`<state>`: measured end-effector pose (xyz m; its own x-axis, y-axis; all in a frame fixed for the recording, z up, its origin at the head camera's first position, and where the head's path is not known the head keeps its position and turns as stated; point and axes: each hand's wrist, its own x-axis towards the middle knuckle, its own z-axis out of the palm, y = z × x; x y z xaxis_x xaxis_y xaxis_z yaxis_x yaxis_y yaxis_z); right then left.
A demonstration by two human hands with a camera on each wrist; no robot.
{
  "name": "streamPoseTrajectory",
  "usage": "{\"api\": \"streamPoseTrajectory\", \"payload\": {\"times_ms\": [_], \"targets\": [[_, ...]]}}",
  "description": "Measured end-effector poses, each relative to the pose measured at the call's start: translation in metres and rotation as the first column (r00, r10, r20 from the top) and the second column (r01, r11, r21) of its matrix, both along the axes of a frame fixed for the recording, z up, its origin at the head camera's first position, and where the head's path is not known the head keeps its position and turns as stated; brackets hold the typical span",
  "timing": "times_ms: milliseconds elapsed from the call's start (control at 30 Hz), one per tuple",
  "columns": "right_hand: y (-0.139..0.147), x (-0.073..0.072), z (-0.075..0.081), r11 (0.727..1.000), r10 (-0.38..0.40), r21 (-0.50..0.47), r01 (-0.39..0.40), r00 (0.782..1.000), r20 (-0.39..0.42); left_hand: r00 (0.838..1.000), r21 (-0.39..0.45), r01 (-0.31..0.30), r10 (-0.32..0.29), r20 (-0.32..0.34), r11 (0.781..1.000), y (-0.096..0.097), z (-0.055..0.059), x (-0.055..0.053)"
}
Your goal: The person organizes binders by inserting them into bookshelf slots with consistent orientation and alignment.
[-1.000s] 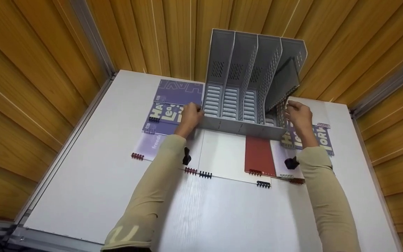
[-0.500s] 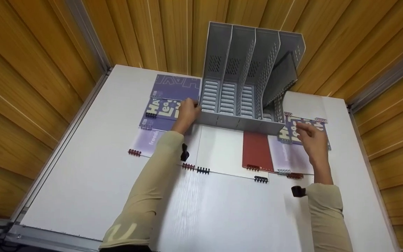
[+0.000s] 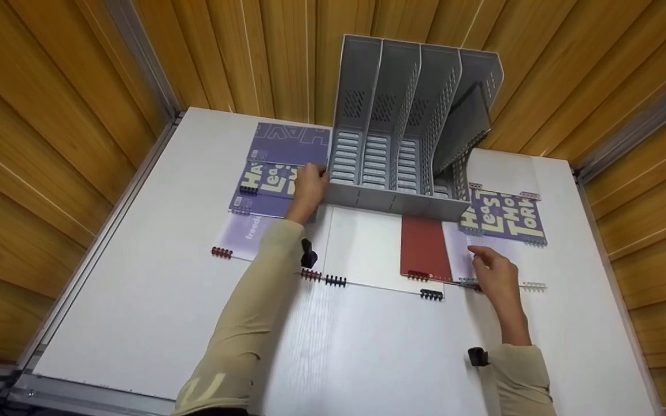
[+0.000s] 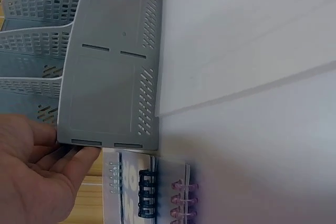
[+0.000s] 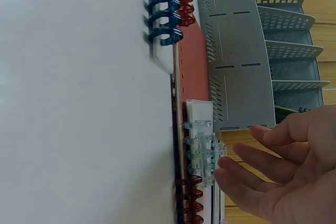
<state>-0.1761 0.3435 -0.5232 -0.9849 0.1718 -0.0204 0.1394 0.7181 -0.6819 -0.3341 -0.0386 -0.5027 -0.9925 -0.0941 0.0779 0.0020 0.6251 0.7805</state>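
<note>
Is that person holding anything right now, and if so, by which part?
Yes: the left hand grips the grey four-slot file organizer by its front left corner. The right hand holds nothing.

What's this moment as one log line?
left hand: grips file rack | right hand: empty, near notebooks | dark notebook: leaning in rack's rightmost slot

Bright light, glare on white rectangular wood-grain tabletop (image 3: pixel 356 352), soft shadow beside beige long fabric left sleeve (image 3: pixel 246 320), dimmer interior of grey boxy plastic file rack (image 3: pixel 379 199), right wrist view blurred at blue ringed plastic binding (image 5: pixel 167 6).
</note>
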Motion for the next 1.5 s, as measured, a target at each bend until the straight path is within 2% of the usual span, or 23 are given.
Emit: {"api": "streamPoseTrajectory", "payload": {"times_ms": [67,133,233,300,433,500,567,633,667,800,867,900,967,1000,1067,1200,1267,1333,1433,1500], "targets": [[-0.001,0.005,-0.002,1.000,-0.005,-0.002,0.005,1.000,0.004,1.000,0.002,-0.004,0.004,0.029,1.000,0.001,0.003,0.003],[0.000,0.009,-0.004,1.000,-0.011,0.002,0.010,1.000,0.006,1.000,-0.020,0.000,0.001,0.030,1.000,0.005,0.005,0.007],[0.002,0.014,-0.004,1.000,-0.018,0.009,0.018,1.000,0.006,1.000,-0.078,0.024,-0.025,-0.013,0.997,0.016,0.008,0.018],[0.003,0.017,-0.003,1.000,-0.021,0.019,0.021,1.000,0.000,0.995,-0.132,0.042,-0.053,-0.079,0.990,0.027,0.008,0.027],[0.005,0.022,0.000,0.999,-0.040,0.011,0.040,0.999,0.002,0.974,-0.245,0.117,-0.159,-0.162,0.963,0.050,0.007,0.049],[0.007,0.025,0.001,0.998,-0.059,0.011,0.058,0.998,0.013,0.952,-0.313,0.182,-0.246,-0.181,0.932,0.063,0.004,0.061],[0.010,0.028,0.002,0.996,-0.083,0.010,0.083,0.996,0.018,0.919,-0.383,0.262,-0.350,-0.181,0.886,0.077,0.000,0.074],[0.013,0.032,0.003,0.994,-0.106,0.004,0.106,0.994,0.027,0.870,-0.462,0.335,-0.458,-0.182,0.821,0.092,-0.006,0.086],[0.015,0.034,0.004,0.993,-0.119,0.000,0.119,0.992,0.033,0.842,-0.494,0.380,-0.514,-0.166,0.782,0.100,-0.009,0.093],[0.023,0.042,0.003,0.984,-0.173,-0.025,0.174,0.984,0.042,0.703,-0.600,0.514,-0.702,-0.116,0.613,0.134,-0.026,0.122],[0.027,0.047,0.002,0.979,-0.201,-0.029,0.202,0.978,0.048,0.644,-0.641,0.547,-0.760,-0.090,0.539,0.153,-0.033,0.138],[0.028,0.049,0.001,0.976,-0.215,-0.032,0.217,0.975,0.053,0.619,-0.670,0.538,-0.779,-0.097,0.511,0.161,-0.037,0.144],[0.029,0.052,-0.001,0.968,-0.245,-0.036,0.247,0.968,0.056,0.590,-0.715,0.523,-0.802,-0.090,0.465,0.178,-0.042,0.156],[0.030,0.054,-0.002,0.964,-0.258,-0.043,0.261,0.964,0.056,0.584,-0.734,0.510,-0.807,-0.089,0.449,0.186,-0.044,0.161],[0.030,0.057,-0.003,0.955,-0.285,-0.068,0.289,0.956,0.064,0.582,-0.766,0.486,-0.810,-0.074,0.420,0.200,-0.047,0.166],[0.030,0.060,-0.006,0.919,-0.335,-0.185,0.349,0.937,0.099,0.617,-0.792,0.483,-0.787,0.005,0.374,0.222,-0.050,0.170],[0.030,0.061,-0.007,0.880,-0.364,-0.272,0.389,0.921,0.140,0.633,-0.801,0.483,-0.774,0.039,0.354,0.230,-0.052,0.169],[0.030,0.061,-0.009,0.834,-0.386,-0.351,0.427,0.904,0.183,0.646,-0.801,0.488,-0.761,0.064,0.347,0.236,-0.054,0.169],[0.030,0.061,-0.011,0.758,-0.403,-0.451,0.472,0.882,0.245,0.658,-0.807,0.487,-0.748,0.087,0.333,0.240,-0.058,0.171],[0.030,0.061,-0.012,0.721,-0.406,-0.491,0.489,0.872,0.273,0.664,-0.806,0.490,-0.742,0.098,0.332,0.242,-0.060,0.172]]}}
